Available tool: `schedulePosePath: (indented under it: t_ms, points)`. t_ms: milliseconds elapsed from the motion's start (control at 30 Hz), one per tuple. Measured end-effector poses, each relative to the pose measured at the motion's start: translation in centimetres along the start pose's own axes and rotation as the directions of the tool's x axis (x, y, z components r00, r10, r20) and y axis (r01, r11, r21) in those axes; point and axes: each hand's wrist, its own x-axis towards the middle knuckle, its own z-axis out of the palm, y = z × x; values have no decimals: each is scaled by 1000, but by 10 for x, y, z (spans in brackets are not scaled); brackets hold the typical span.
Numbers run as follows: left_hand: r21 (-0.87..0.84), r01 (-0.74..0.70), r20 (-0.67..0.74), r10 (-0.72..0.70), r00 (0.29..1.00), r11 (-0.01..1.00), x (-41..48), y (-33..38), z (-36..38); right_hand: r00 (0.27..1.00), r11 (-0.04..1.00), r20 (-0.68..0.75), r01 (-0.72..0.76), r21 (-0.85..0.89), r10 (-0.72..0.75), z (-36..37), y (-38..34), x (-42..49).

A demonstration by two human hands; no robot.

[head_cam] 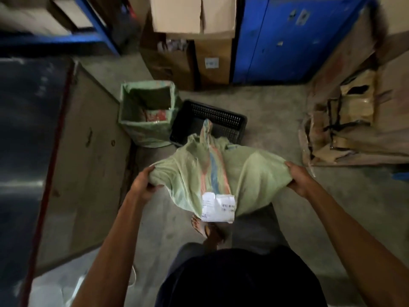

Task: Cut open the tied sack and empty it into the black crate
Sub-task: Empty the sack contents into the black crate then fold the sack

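A pale green woven sack [254, 171] with an orange and blue stripe and a white label hangs in front of me, held off the floor. My left hand [145, 181] grips its left corner and my right hand [298, 179] grips its right corner. The sack's narrow far end droops over the near rim of the black perforated crate [223, 117], which stands on the floor just beyond. What lies inside the crate is hidden by the sack and by shadow.
A second green sack [135, 120], open and upright, stands left of the crate. A tall cabinet [88, 156] flanks my left. Cardboard boxes [212, 60] and a blue cabinet [285, 38] line the back. Flattened cartons [345, 120] lie at right. My foot [208, 229] is under the sack.
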Motion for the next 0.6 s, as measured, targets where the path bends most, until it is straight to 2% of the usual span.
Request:
schedulePosePath:
  t_ms: [267, 333, 433, 533, 600]
  points:
    - [-229, -27, 70, 44, 997, 973, 20, 69, 24, 999, 990, 18, 43, 137, -46, 20, -84, 12]
    - [-269, -63, 34, 75, 997, 961, 27, 87, 38, 998, 986, 45, 35, 162, -43, 28, -112, 24]
    - [-309, -132, -40, 126, 991, 942, 34, 113, 57, 995, 993, 87, 33, 116, -43, 40, -156, 40]
    - [-392, -62, -25, 57, 998, 918, 38, 139, 70, 990, 995, 119, 72, 66, -80, 54, -199, 49]
    - [-430, -65, -40, 53, 998, 901, 37, 155, 81, 993, 996, 106, 52, 69, -59, 66, -222, 62]
